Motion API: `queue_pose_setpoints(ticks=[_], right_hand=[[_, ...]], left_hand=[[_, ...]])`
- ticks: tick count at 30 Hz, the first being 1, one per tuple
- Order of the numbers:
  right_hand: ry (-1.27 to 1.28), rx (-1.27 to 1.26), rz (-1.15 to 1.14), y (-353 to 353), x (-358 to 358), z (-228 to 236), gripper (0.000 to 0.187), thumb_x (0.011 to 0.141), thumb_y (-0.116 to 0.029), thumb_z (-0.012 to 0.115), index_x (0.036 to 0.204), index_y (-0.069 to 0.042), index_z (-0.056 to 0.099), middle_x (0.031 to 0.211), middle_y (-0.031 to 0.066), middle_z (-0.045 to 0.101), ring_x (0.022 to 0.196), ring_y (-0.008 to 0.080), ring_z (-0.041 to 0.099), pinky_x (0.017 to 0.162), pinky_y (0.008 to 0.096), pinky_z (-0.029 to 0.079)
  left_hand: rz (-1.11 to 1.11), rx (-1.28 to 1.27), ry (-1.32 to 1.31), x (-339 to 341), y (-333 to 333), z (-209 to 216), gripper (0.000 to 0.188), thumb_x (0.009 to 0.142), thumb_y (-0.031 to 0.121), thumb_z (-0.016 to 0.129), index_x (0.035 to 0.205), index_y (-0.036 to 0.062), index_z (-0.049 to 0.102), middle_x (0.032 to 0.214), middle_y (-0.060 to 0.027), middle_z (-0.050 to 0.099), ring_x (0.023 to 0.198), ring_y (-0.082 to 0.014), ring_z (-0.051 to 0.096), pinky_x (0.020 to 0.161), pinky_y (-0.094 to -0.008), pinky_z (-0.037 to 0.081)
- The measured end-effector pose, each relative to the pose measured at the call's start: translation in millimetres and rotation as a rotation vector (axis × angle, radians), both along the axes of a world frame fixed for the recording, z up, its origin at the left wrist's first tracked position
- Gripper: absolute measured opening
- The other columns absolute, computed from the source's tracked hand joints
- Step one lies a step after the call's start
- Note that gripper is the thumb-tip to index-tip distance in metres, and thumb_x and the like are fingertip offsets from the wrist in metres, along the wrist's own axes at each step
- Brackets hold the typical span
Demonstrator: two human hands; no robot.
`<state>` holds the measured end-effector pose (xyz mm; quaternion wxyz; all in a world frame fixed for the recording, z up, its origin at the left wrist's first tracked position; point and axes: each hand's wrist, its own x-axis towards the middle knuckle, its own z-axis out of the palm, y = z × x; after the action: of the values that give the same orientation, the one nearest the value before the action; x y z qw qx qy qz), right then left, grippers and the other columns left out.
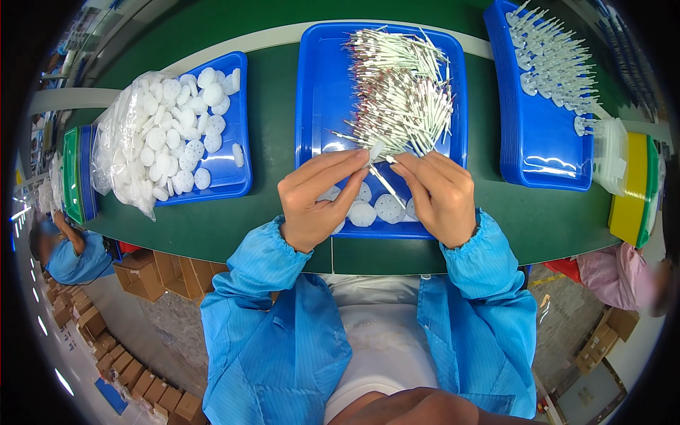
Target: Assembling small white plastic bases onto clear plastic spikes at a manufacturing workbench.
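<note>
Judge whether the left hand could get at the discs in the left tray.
Probably yes: nothing tall stands between the left hand and the left tray, and the nearer discs lie outside the clear bag, though the hand's fingers seem occupied pinching a white piece.

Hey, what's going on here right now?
Someone in blue works over the middle blue tray. The left hand pinches what looks like a white disc; the right hand is close beside it, its grip unclear. Thin sticks are piled there, more discs lie left, and stemmed pieces sit in the right tray.
</note>
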<state>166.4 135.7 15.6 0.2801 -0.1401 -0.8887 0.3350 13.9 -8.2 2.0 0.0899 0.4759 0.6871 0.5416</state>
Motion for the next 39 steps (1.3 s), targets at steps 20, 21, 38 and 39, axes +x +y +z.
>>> queue_pose_setpoints(ticks=[20,21,38,39], right_hand=[[0.036,0.183,0.100,6,8,5,0.028,0.077,0.009,0.078,0.104,0.009,0.069,0.077,0.0144,0.065,0.064,0.0295,0.061,0.056,0.0399,0.050],[0.039,0.184,0.103,5,8,5,0.028,0.077,0.009,0.078,0.104,0.009,0.069,0.077,0.0144,0.065,0.064,0.0295,0.061,0.056,0.0399,0.050],[0.159,0.019,0.083,0,1,-5,0.029,0.074,0.005,0.084,0.102,0.004,0.076,0.078,0.0137,0.072,0.067,0.0270,0.066,0.059,0.0366,0.051],[0.157,0.020,0.081,1,2,-5,0.029,0.074,0.005,0.084,0.102,0.004,0.076,0.078,0.0137,0.072,0.067,0.0270,0.066,0.059,0.0366,0.051]], left_hand=[[-0.183,0.053,0.071,-3,-2,0,0.031,0.076,-0.011,0.081,0.105,-0.0012,0.080,0.103,-0.0178,0.079,0.094,-0.0307,0.078,0.083,-0.0367,0.063],[-0.181,0.086,0.117,-2,-3,1,0.032,0.076,-0.012,0.081,0.107,-0.0016,0.079,0.105,-0.0178,0.078,0.097,-0.0321,0.077,0.083,-0.0372,0.063],[-0.142,0.130,-0.108,0,-7,0,0.040,0.081,-0.009,0.078,0.120,0.0018,0.076,0.127,-0.0165,0.069,0.109,-0.0296,0.072,0.091,-0.0378,0.061],[-0.169,0.083,-0.115,-1,-6,3,0.042,0.081,-0.008,0.078,0.121,0.0015,0.075,0.128,-0.0174,0.067,0.109,-0.0300,0.072,0.091,-0.0379,0.061]])
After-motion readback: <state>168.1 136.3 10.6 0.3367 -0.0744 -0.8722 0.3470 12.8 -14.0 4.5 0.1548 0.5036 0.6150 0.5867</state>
